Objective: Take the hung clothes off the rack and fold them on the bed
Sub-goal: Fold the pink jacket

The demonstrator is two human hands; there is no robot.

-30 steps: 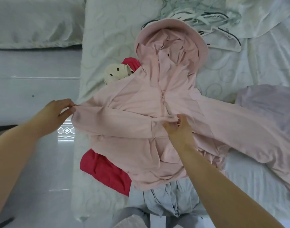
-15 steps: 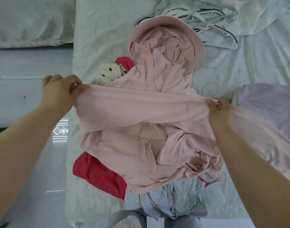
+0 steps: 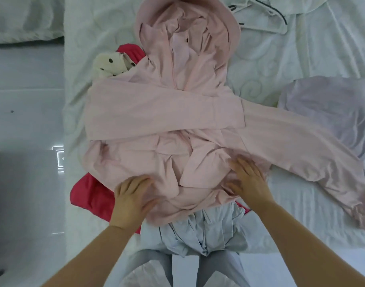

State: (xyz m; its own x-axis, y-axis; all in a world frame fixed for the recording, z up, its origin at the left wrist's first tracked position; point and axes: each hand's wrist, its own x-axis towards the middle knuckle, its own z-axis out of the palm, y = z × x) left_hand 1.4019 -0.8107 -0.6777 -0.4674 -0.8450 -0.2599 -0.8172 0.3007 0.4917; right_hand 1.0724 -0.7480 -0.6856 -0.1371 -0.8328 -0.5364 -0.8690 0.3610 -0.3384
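Pink hoodie (image 3: pixel 177 166) flat on the bed (image 3: pixel 301 59): fold partly done.
One sleeve (image 3: pixel 163 112) is crossed over the chest; the other sleeve (image 3: pixel 301 154) trails unfolded. Left hand (image 3: pixel 131 199) and right hand (image 3: pixel 247 181) press open-palmed on its rumpled hem, gripping nothing. The red garment (image 3: pixel 90 193) and grey garment (image 3: pixel 202 235) underneath appear unfolded.

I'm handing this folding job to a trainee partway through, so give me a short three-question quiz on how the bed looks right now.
1. True or false: both sleeves of the pink hoodie are folded across its chest.
2. Which hand rests nearer the red garment? A: left hand. B: right hand.
3. Fill in: the hangers lie beside the hoodie's ____.

Key: 1 false, since one sleeve lies across the chest and the other stretches out toward the lilac garment. 2 A. 3 hood.
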